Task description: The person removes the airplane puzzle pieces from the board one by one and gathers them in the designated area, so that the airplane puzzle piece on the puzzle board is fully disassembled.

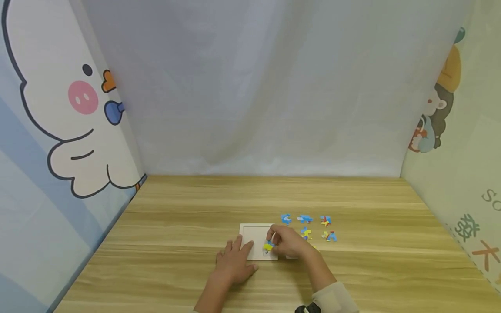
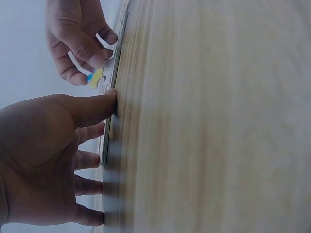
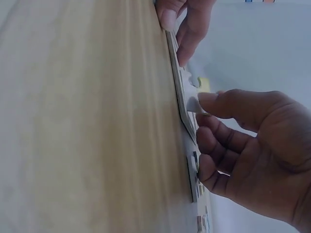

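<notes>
A shallow, pale puzzle tray (image 1: 256,236) lies on the table. My left hand (image 1: 234,263) rests at its left side, fingers spread and nearly straight over the rim. In the left wrist view, that thumb (image 2: 97,108) touches the tray's near edge. My right hand (image 1: 288,242) pinches a yellow and blue jigsaw piece (image 1: 268,247) over the tray's right part. From the right wrist view, the piece's yellow part (image 3: 203,84) shows beyond the thumb, and a whitish-grey part is close over the tray's corner.
Several loose jigsaw pieces lie right of the tray, among them a blue one (image 1: 285,218), a blue and white one (image 1: 305,218) and a red and blue one (image 1: 331,236). A pale flat item (image 1: 291,257) shows partly under my right hand. A white curtain (image 1: 250,108) closes off the back.
</notes>
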A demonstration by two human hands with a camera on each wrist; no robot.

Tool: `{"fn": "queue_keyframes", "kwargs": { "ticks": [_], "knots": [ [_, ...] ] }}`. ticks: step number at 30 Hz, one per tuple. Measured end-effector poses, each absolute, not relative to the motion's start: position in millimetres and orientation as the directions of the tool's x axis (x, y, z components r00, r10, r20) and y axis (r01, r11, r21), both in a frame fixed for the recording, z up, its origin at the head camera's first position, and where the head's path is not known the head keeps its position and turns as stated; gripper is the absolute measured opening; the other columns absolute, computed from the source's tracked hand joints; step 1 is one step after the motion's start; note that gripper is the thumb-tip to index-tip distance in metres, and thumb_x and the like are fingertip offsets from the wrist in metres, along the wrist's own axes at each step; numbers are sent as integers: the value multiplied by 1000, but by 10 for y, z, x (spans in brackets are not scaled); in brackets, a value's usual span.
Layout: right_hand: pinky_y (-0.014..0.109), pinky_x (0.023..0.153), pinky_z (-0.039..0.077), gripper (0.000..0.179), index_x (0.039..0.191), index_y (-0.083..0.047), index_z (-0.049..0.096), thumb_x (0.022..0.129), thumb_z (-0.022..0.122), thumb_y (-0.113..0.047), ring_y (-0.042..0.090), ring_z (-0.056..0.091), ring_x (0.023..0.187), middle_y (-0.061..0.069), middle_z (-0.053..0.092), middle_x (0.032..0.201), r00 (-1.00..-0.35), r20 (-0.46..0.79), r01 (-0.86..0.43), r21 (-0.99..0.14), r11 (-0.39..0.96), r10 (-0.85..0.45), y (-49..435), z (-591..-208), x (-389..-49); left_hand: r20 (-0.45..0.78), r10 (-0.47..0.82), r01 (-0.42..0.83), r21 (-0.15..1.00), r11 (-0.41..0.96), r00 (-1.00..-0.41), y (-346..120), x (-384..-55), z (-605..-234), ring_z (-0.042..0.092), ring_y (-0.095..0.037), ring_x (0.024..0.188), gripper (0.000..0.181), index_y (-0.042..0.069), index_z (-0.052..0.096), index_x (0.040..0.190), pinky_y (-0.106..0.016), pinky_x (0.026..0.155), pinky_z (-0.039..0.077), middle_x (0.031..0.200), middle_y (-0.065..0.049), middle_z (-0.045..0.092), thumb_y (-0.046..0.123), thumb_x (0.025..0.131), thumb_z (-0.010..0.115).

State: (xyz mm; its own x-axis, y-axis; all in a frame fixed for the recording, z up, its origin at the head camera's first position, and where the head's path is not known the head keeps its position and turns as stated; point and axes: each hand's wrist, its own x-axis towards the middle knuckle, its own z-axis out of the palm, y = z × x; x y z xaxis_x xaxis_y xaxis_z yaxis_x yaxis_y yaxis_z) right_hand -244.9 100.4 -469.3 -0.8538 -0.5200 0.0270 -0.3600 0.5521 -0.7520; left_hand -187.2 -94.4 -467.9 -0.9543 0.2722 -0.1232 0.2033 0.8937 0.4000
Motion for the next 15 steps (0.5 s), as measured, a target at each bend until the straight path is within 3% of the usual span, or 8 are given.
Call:
{"fn": "queue_keyframes", "kwargs": {
  "ticks": [7,15],
  "knots": [
    [23,44,36,22,92,-5,54,74,55,9,12,43,54,3,52,71,-862,26,-295,-838,459,-507,1043,-4665,-2423,-108,276,212,399,892,-955,-951,-1864,-4656,23,-50,128,61,11,47,135,-71,92,23,145,-23,29,37,84,65],
    [26,54,41,19,94,-3,57,77,55,6,14,48,62,3,53,72,-870,48,-292,-853,433,-491,1099,-4596,-2407,-127,273,203,396,895,-954,-947,-1863,-4660,22,-49,130,61,12,46,136,-70,94,21,146,-22,27,39,85,64]
  ]
}}
